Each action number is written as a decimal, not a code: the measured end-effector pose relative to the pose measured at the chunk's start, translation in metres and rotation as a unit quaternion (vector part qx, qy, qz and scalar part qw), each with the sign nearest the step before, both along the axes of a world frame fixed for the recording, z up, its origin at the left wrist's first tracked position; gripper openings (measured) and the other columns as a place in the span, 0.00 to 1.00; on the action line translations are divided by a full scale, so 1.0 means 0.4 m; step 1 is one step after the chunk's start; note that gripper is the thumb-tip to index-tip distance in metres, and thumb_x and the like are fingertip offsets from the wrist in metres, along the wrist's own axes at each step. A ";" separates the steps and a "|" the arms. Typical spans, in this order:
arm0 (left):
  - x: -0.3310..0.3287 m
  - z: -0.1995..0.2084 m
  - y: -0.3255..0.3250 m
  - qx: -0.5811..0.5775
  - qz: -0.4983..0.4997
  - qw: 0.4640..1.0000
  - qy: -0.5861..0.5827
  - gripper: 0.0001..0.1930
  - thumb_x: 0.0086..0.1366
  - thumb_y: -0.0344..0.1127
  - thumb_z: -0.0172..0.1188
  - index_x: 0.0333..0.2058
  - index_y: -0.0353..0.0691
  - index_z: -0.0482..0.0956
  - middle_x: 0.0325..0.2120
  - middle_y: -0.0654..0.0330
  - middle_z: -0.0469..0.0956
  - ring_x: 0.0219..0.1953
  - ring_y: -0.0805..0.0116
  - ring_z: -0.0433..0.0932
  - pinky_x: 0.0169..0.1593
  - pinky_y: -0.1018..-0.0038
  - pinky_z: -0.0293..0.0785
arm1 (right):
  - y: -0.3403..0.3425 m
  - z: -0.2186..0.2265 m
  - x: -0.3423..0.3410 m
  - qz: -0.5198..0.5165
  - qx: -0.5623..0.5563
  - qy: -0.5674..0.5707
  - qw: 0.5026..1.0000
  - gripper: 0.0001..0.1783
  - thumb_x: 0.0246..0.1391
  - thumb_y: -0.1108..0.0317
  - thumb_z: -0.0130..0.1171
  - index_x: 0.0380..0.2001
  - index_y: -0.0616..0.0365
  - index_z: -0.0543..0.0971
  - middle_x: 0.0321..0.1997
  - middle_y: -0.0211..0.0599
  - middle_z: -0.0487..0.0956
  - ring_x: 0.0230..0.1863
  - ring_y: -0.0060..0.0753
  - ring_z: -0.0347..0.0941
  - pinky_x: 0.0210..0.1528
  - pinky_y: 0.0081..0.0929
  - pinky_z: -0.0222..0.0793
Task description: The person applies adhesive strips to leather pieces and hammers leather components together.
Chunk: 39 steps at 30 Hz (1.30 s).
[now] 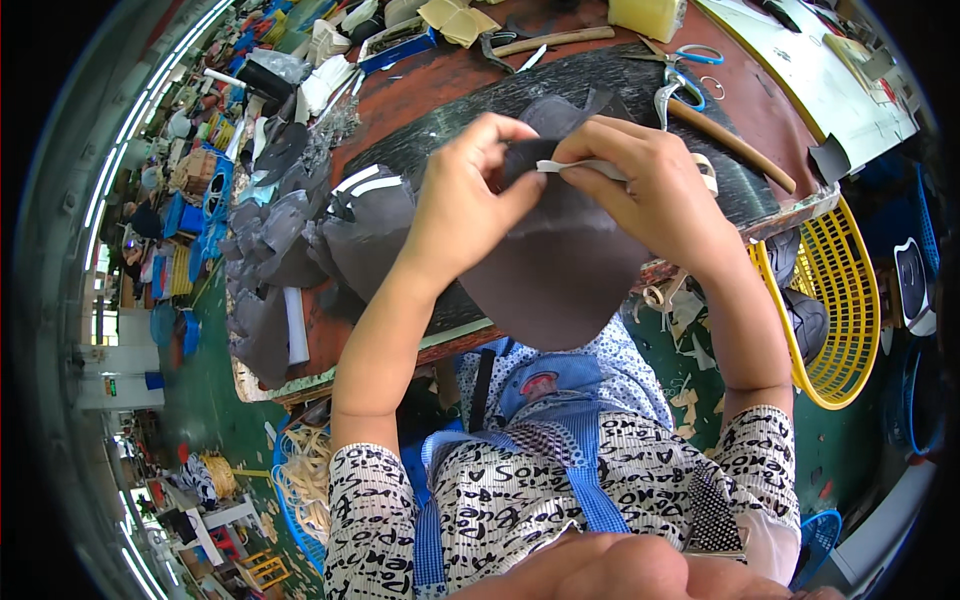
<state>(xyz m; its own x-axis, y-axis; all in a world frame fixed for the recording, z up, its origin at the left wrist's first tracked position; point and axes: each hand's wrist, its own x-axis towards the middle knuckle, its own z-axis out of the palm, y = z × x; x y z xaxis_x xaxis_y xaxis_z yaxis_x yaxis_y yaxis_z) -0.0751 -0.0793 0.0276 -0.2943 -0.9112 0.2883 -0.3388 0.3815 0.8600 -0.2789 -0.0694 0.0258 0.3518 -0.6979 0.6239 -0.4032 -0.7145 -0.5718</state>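
Note:
A dark grey sheet piece [555,290], which looks like a cut shoe part, hangs over the bench's near edge in front of my body. The thumb and fingers of my left hand [460,200] are closed on its upper edge. A narrow white strip [600,170] lies along that edge, pinched between the thumb and fingers of my right hand [655,185]. The strip's free end points toward my left thumb. Beside my left forearm, more dark grey pieces [375,240] lie stacked, and white strips [375,186] show on the top one.
On the bench [420,95] lie blue-handled scissors [690,54], a wooden-handled hammer [730,145] and a yellow block [648,15]. A yellow basket [868,310] holding dark parts stands at the right. Lower left, a blue basket [290,510] contains pale strips. Scraps litter the green floor.

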 end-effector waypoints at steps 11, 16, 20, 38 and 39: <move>0.048 0.010 0.089 -0.125 0.059 0.990 -0.002 0.04 0.69 0.27 0.57 0.40 0.33 0.75 0.24 0.61 0.81 0.26 0.84 0.75 0.28 0.83 0.68 | 0.023 -0.010 -0.005 -0.134 -0.003 0.006 0.991 0.16 0.49 0.59 0.70 0.29 0.63 0.80 0.30 0.44 0.80 0.32 0.47 0.79 0.36 0.37 0.73; 0.071 0.003 0.119 -0.087 0.057 0.995 -0.011 0.06 0.68 0.29 0.58 0.39 0.32 0.73 0.29 0.59 0.83 0.28 0.85 0.75 0.31 0.83 0.69 | 0.022 -0.019 -0.013 -0.211 0.041 0.045 0.976 0.30 0.41 0.45 0.75 0.32 0.64 0.80 0.33 0.45 0.81 0.37 0.48 0.79 0.42 0.38 0.74; 0.053 0.001 0.125 -0.021 -0.059 0.987 0.149 0.11 0.65 0.32 0.62 0.37 0.34 0.68 0.43 0.50 0.83 0.34 0.82 0.74 0.37 0.83 0.71 | 0.011 -0.027 0.012 -0.188 0.070 0.046 0.979 0.24 0.46 0.53 0.73 0.30 0.65 0.78 0.41 0.47 0.80 0.42 0.48 0.78 0.46 0.37 0.73; -0.027 -0.290 -0.313 -0.221 0.174 0.875 -0.394 0.20 0.57 0.39 0.69 0.45 0.36 0.77 0.53 0.54 0.74 0.63 0.53 0.63 0.62 0.54 0.60 | 0.040 -0.033 -0.098 0.052 0.264 -0.292 0.918 0.12 0.65 0.64 0.60 0.36 0.64 0.75 0.30 0.25 0.76 0.31 0.12 0.69 0.34 0.15 0.66; -0.020 -0.296 -0.323 -0.276 0.170 0.895 -0.306 0.16 0.57 0.30 0.68 0.42 0.35 0.74 0.44 0.55 0.77 0.53 0.54 0.73 0.56 0.61 0.68 | 0.037 -0.035 -0.092 0.052 0.262 -0.289 0.919 0.12 0.65 0.64 0.60 0.36 0.64 0.75 0.30 0.25 0.76 0.31 0.12 0.69 0.34 0.15 0.66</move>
